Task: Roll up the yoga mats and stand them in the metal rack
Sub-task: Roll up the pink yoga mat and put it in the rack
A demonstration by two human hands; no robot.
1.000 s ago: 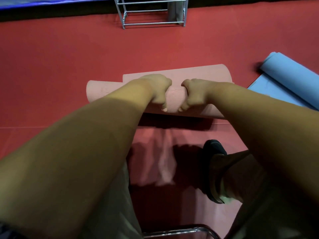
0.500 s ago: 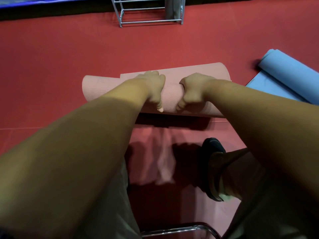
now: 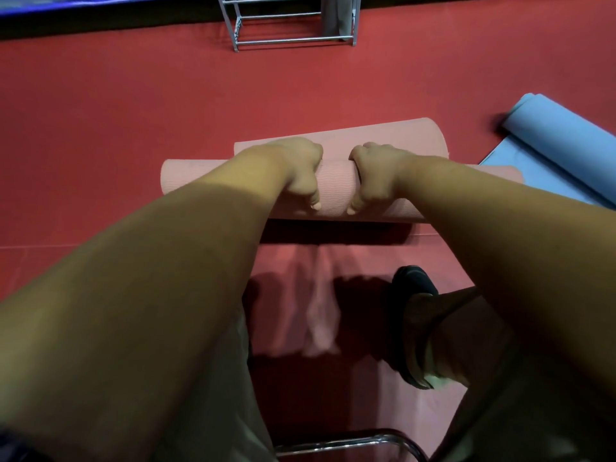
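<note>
A pink yoga mat [image 3: 336, 185] lies rolled across the red floor in front of me, with a short flat strip of it still showing beyond the roll. My left hand [image 3: 300, 171] grips the roll just left of its middle, fingers curled over the top and thumb on the near side. My right hand [image 3: 376, 175] grips it the same way just right of the middle. The metal rack [image 3: 293, 25] stands at the far edge of the floor, straight ahead. A light blue mat [image 3: 560, 141], partly rolled, lies at the right.
My foot in a dark shoe [image 3: 413, 315] rests on the floor below the roll, to the right. A chrome tube [image 3: 350, 445] curves along the bottom edge. A dark strip and a blue mat edge [image 3: 66, 1] run behind the rack.
Both hands have shifted slightly away from me with the pink roll and regripped it; the roll sits a little further over the flat strip. The rack appears nearer.
</note>
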